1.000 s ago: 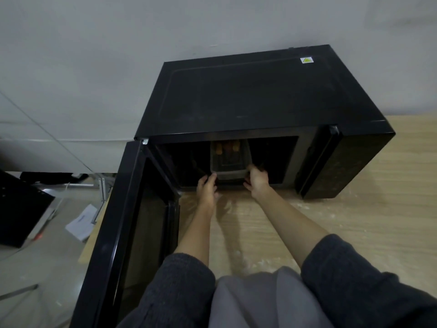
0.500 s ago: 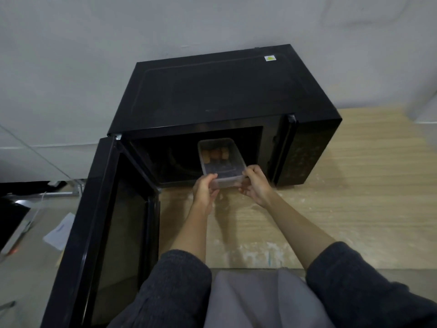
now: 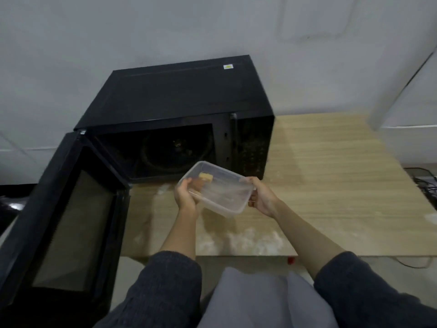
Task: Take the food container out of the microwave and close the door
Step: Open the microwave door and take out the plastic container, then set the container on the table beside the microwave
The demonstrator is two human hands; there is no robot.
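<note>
A clear plastic food container (image 3: pixel 220 194) with yellowish food pieces inside hangs in the air just in front of the black microwave (image 3: pixel 179 107), outside its cavity and tilted. My left hand (image 3: pixel 185 197) grips its left end and my right hand (image 3: pixel 262 197) grips its right end. The microwave door (image 3: pixel 68 221) stands wide open, swung out to the left toward me. The dark cavity shows its round turntable with nothing on it.
The microwave stands on a light wooden table (image 3: pixel 331 185) against a grey wall. Pale smudges mark the table's front edge below the container. Cables (image 3: pixel 425 183) lie at the far right beyond the table. My dark sleeves fill the bottom of the view.
Both hands have drawn the container fully out of the microwave cavity toward me and to the right. The door has stayed open.
</note>
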